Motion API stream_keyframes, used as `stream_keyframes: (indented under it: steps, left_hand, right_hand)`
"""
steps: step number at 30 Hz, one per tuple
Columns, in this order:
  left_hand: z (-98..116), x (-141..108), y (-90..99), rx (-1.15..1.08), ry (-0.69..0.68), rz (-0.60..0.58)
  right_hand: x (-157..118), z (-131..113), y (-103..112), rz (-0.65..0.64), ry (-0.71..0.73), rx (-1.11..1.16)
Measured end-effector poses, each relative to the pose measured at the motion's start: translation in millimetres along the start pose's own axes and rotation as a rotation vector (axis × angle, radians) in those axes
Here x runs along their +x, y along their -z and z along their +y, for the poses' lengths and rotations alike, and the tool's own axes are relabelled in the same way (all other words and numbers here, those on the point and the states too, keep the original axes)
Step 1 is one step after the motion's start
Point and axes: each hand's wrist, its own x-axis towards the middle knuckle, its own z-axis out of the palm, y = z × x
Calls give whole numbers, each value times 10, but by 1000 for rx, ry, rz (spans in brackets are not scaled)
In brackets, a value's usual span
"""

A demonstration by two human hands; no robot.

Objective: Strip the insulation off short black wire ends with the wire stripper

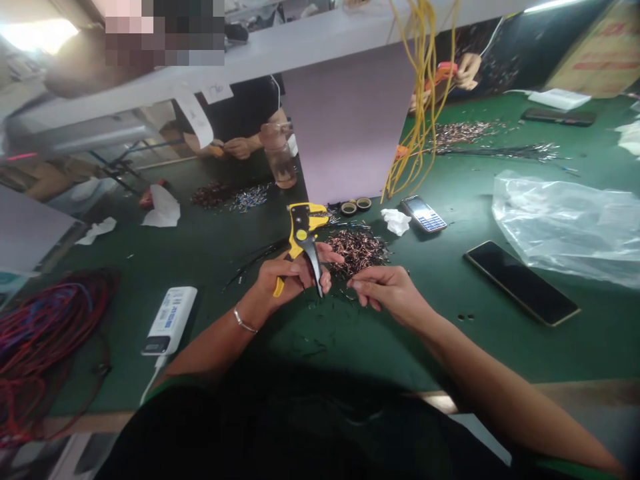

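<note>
My left hand (285, 277) grips a yellow and black self-adjusting wire stripper (303, 233), its jaws pointing away from me and its handles running through my palm. My right hand (387, 290) hovers close by with its fingertips drawn together, just in front of a heap of short, thin wires with copper ends (357, 252). I cannot tell whether those fingertips pinch a wire. Both hands are above a green work mat (440, 340), and loose wire bits lie scattered beneath them.
A white power bank (170, 320) and a red wire coil (45, 340) lie left; a black smartphone (521, 283), keypad phone (424, 213) and plastic bag (565, 227) lie right. Yellow wires (420, 100) hang ahead. Beyond a divider, a co-worker's hands (239, 147) work near a bottle (277, 157).
</note>
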Motion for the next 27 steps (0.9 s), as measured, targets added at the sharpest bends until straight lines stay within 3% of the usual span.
stream_keyframes:
  steps: [13, 18, 27]
  left_hand:
    - [-37, 1, 99, 20, 14, 7]
    - [-32, 11, 134, 163, -42, 63]
    - [-101, 18, 88, 186, 30, -29]
  right_hand:
    - [30, 38, 13, 36, -26, 21]
    - [32, 3, 14, 68, 7, 53]
    - [52, 27, 0, 80, 23, 52]
